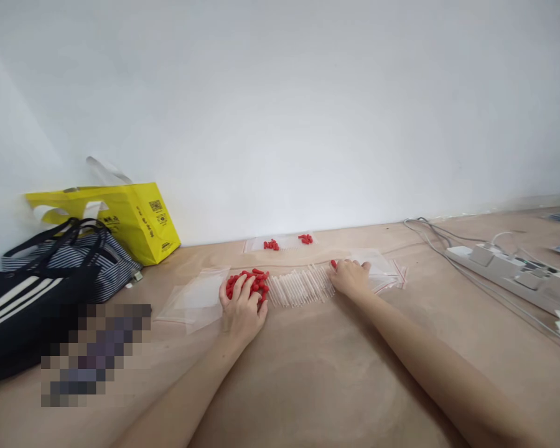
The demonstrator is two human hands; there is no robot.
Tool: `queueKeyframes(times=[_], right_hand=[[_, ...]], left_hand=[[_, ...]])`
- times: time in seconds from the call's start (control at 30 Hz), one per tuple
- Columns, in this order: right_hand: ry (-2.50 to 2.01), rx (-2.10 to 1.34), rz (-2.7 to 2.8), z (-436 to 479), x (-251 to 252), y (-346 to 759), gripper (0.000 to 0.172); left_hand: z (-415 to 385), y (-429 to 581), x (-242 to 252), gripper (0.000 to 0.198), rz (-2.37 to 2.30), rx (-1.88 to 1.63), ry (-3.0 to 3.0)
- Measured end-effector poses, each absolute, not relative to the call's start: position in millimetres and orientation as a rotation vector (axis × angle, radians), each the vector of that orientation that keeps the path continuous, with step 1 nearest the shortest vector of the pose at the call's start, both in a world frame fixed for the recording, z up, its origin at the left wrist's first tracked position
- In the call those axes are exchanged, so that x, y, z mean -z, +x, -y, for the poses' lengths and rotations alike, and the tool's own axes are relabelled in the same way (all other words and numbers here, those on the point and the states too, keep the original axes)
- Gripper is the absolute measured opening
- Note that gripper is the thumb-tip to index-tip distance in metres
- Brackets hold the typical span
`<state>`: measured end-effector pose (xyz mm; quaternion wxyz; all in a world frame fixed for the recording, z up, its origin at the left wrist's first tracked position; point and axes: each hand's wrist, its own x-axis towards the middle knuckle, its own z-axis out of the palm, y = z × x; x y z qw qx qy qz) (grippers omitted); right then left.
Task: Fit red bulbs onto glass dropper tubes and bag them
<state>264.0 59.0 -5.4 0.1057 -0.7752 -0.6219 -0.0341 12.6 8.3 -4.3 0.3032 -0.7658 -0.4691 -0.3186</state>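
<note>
My left hand (242, 311) lies with its fingers apart over a heap of small red capsule-shaped pieces (260, 278), touching them. Beside that heap, a row of thin white sticks (301, 287) lies side by side on the table. At the row's right end is my right hand (352, 275), its fingers curled down round small red pieces; one red piece (333, 264) shows at its left edge, and the rest of what it covers is hidden. Clear plastic bags lie by both hands, one to the left (198, 292) and one to the right (378, 267).
Toward the wall, another clear bag (287, 242) bears two small clusters of red pieces. A yellow bag (156, 218), a striped bag (114, 264) and a black bag (32, 311) stand at left. A white power strip (518, 277) with cables (432, 233) lies at right.
</note>
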Motion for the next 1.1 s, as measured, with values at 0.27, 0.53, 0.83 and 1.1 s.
queueKeyframes(times=[0.27,0.53,0.83,1.1], right_hand=[[-2.345,0.127,1.842,-67.8,12.2,259.7,0.027],[-2.086,0.269,1.935,-39.2,12.5,260.0,0.027],[-1.084,0.200,2.242,10.5,36.9,265.0,0.020],[-1.026,0.156,2.221,17.7,33.7,255.5,0.026]], left_hand=[[22.7,29.2,1.4,0.007,0.907,1.113,-2.255],[26.3,33.0,7.2,0.011,0.981,0.957,-2.558],[16.7,45.8,12.6,0.018,1.118,0.828,-2.606],[18.1,45.2,9.1,0.011,1.234,0.938,-2.586]])
